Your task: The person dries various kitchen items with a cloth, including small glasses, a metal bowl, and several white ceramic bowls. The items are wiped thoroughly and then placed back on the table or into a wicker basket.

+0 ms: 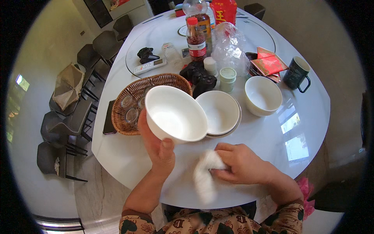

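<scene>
A large white bowl (174, 114) is tilted in my left hand (159, 150), the thumb on its near wall and the other fingers hidden behind it. My right hand (241, 163) pinches a white cloth (205, 175), which hangs over the table's near edge and is blurred by motion. The cloth and the bowl are apart. Just beyond the held bowl, stacked white bowls (219, 112) sit on the table. Another white bowl (263, 95) stands farther right. Behind the held bowl is a brown wicker basket (124, 124) with several clear glasses in it.
The white table (113, 156) also carries black game controllers (198, 76), a white remote (150, 66), a red-capped bottle (195, 41), a clear plastic bag (230, 46), a pale green jar (227, 80), red packets (269, 62) and a dark mug (297, 73). Grey chairs (54, 128) line the left.
</scene>
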`<state>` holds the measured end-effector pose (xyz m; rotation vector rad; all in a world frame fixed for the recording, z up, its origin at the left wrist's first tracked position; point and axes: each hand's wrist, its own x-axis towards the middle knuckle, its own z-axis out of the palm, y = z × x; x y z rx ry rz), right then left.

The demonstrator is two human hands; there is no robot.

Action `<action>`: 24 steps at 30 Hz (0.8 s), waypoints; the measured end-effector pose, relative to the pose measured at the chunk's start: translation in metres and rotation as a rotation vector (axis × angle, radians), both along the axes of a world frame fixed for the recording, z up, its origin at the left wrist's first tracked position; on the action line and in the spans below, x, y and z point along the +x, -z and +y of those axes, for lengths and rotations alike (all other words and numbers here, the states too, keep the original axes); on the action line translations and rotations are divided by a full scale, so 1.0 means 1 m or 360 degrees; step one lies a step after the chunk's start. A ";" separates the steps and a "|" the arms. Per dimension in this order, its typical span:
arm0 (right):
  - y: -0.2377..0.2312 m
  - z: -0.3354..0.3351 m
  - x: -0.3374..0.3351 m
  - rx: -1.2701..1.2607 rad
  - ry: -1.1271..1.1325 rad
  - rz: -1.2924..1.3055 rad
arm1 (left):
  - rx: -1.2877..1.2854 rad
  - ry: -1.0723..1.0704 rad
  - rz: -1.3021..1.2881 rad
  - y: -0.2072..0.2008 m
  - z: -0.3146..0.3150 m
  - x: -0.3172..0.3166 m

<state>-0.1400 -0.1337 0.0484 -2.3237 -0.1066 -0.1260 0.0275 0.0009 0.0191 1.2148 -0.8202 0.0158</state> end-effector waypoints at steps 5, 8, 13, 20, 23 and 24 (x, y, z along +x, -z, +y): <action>0.009 -0.001 0.003 -0.0382 0.0470 -0.0358 | 0.0021 0.0180 0.0161 0.003 0.001 -0.002; -0.002 0.002 0.001 0.0046 0.0603 -0.0599 | 0.0006 0.0361 0.0012 0.013 -0.001 -0.005; 0.006 -0.007 -0.001 -0.0113 0.0446 -0.0669 | 0.0195 0.0432 -0.0241 0.013 -0.003 -0.004; -0.005 -0.019 -0.002 -0.0407 0.0830 -0.0846 | 0.0326 0.0318 0.0038 -0.008 -0.001 -0.013; -0.006 -0.019 -0.001 -0.0390 0.0855 -0.0780 | 0.0296 0.0411 0.0038 0.001 0.000 -0.014; -0.009 -0.018 -0.003 -0.0328 0.0843 -0.0753 | 0.0333 0.0410 -0.0012 0.002 0.001 -0.015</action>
